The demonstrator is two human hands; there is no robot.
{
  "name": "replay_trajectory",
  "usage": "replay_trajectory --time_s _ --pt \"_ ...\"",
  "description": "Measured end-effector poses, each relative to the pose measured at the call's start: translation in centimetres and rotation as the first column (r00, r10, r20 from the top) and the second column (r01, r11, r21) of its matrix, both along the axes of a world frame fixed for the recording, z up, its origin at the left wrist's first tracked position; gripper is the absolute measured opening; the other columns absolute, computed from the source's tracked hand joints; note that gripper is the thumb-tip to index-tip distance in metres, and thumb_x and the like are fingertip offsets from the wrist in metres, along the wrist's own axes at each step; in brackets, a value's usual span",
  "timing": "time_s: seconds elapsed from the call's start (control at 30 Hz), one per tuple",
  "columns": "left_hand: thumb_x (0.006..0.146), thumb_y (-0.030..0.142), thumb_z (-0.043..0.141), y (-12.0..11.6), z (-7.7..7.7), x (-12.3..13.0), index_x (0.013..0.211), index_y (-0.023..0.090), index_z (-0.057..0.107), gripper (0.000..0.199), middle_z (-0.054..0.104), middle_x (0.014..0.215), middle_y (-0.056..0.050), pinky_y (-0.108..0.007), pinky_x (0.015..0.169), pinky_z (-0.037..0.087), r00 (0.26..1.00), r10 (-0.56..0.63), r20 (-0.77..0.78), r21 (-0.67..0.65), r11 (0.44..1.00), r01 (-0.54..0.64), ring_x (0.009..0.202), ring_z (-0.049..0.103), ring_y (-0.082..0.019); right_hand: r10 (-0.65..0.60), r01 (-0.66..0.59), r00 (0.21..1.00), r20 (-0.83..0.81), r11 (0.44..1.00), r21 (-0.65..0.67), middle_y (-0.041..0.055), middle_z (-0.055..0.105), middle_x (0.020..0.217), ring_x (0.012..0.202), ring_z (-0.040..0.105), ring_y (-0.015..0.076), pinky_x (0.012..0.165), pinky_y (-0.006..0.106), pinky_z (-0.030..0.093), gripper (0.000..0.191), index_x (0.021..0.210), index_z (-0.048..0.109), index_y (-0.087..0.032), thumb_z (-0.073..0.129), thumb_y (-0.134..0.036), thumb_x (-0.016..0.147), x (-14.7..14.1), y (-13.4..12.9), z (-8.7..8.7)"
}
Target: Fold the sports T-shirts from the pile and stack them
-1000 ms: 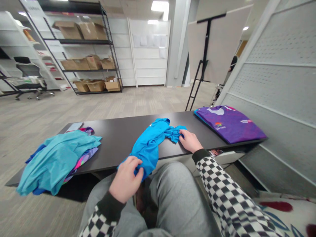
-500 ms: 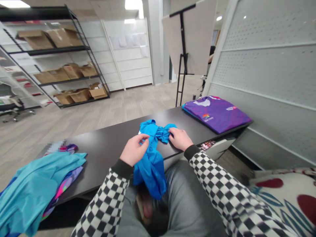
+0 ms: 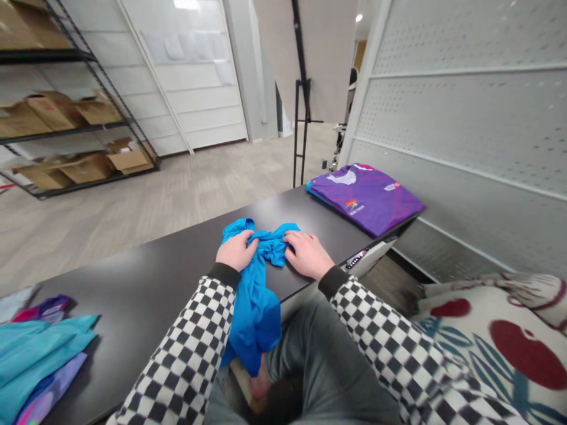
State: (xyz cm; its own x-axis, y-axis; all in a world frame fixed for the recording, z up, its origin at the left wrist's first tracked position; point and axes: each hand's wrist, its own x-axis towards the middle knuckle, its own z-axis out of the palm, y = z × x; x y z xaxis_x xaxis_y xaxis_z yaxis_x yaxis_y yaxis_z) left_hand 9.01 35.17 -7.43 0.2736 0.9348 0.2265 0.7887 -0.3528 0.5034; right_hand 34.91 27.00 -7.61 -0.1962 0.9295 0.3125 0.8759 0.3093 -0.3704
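A bright blue garment lies bunched on the dark table and hangs over its front edge toward the lap. My left hand is closed on its upper left part, with thumb and fingers pinching the cloth. At the gathered right end of the same cloth, my right hand grips with bent fingers. Between the two hands the fabric is crumpled and twisted.
Folded purple shirts lie stacked at the table's right end. Loose teal clothing is heaped at the left. Beyond stand an easel and a shelf with cardboard boxes. A perforated panel borders the right.
The view has swung right, shifting the surroundings left. My left hand has closed on the blue cloth after hovering over it with thumb and fingers near each other. My right hand stays at the cloth's right end.
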Motion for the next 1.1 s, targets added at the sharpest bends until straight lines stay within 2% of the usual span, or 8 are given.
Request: replay_trajectory --time_s 0.13,0.2,0.4,0.57,0.73,0.87,0.97,1.1 --pt "0.104 0.032 0.062 0.1 -0.2 -0.6 0.12 0.025 0.078 0.023 0.082 0.11 -0.008 -0.041 0.098 0.057 0.947 -0.006 0.322 0.05 0.999 -0.01 0.105 0.075 -0.03 -0.136 0.147 0.981 -0.139 0.987 0.071 0.0236 0.024 0.191 0.171 0.039 0.0409 0.131 0.06 0.043 0.057 0.162 0.058 -0.017 0.06 -0.042 0.111 0.7 0.6 -1.0" --pt "0.103 0.03 0.061 0.2 -0.5 -0.7 0.116 0.023 0.076 0.02 0.08 0.108 -0.007 -0.039 0.1 0.058 0.852 0.001 0.523 0.051 0.998 -0.032 0.105 0.075 -0.027 -0.158 0.176 0.968 -0.194 0.981 0.08 0.0256 0.019 0.192 0.174 0.034 0.0412 0.134 0.062 0.04 0.066 0.17 0.049 -0.014 0.056 -0.048 0.113 1.0 0.8 -1.4" --pt "0.092 0.036 0.076 0.8 -0.6 -2.0 0.107 0.022 0.065 0.023 0.072 0.089 -0.001 -0.031 0.079 0.06 0.416 0.145 0.898 -0.144 0.989 -0.034 0.08 0.07 -0.018 -0.062 0.062 0.998 -0.01 0.997 -0.035 0.0205 0.045 0.183 0.171 0.04 0.0417 0.139 0.062 0.035 0.076 0.178 0.043 -0.018 0.06 -0.052 0.112 0.5 0.7 -0.9" --pt "0.087 0.041 0.085 1.4 -0.1 -5.1 0.098 0.022 0.06 0.033 0.069 0.079 0.003 -0.027 0.069 0.056 0.25 0.27 0.93 -0.202 0.942 -0.267 0.067 0.064 -0.013 -0.051 0.067 0.99 0.133 0.991 -0.12 0.0179 0.056 0.177 0.167 0.047 0.0447 0.136 0.066 0.036 0.054 0.159 0.068 -0.02 0.059 -0.05 0.114 -0.1 0.3 0.2" --pt "0.091 0.038 0.08 0.0 -0.5 -7.8 0.118 0.022 0.066 0.035 0.059 0.068 0.009 -0.023 0.053 0.042 0.416 0.323 0.85 -0.215 0.934 -0.287 0.052 0.051 -0.011 -0.046 0.063 0.989 0.141 0.991 -0.114 0.0157 0.055 0.177 0.168 0.047 0.0419 0.136 0.065 0.036 0.052 0.158 0.07 -0.024 0.057 -0.05 0.115 0.0 0.3 0.2" --pt "0.084 0.033 0.086 -1.2 -1.2 -8.3 0.138 0.02 0.065 0.06 0.066 0.083 0.004 -0.025 0.063 0.048 0.622 0.236 0.747 -0.105 0.965 -0.24 0.065 0.059 -0.013 -0.049 0.062 0.99 0.136 0.993 -0.095 0.0163 0.057 0.176 0.166 0.048 0.0423 0.136 0.065 0.037 0.052 0.157 0.071 -0.022 0.057 -0.05 0.115 0.0 0.3 -0.1" --pt "0.084 0.035 0.084 -1.5 -1.6 -8.1 0.132 0.019 0.069 0.052 0.066 0.084 0.002 -0.028 0.068 0.049 0.742 0.184 0.645 -0.091 0.982 -0.164 0.069 0.061 -0.016 -0.054 0.066 0.991 0.126 0.994 -0.092 0.0164 0.058 0.175 0.166 0.048 0.0426 0.135 0.065 0.037 0.051 0.155 0.072 -0.023 0.059 -0.05 0.115 0.0 0.5 -0.3" --pt "0.086 0.031 0.079 -1.4 -1.6 -8.1 0.12 0.021 0.073 0.036 0.059 0.072 0.005 -0.03 0.069 0.047 0.778 0.203 0.595 -0.092 0.978 -0.185 0.066 0.058 -0.018 -0.056 0.068 0.991 0.122 0.993 -0.096 0.0158 0.057 0.176 0.167 0.048 0.0429 0.135 0.066 0.037 0.05 0.155 0.072 -0.023 0.06 -0.05 0.114 0.1 0.6 -0.4"
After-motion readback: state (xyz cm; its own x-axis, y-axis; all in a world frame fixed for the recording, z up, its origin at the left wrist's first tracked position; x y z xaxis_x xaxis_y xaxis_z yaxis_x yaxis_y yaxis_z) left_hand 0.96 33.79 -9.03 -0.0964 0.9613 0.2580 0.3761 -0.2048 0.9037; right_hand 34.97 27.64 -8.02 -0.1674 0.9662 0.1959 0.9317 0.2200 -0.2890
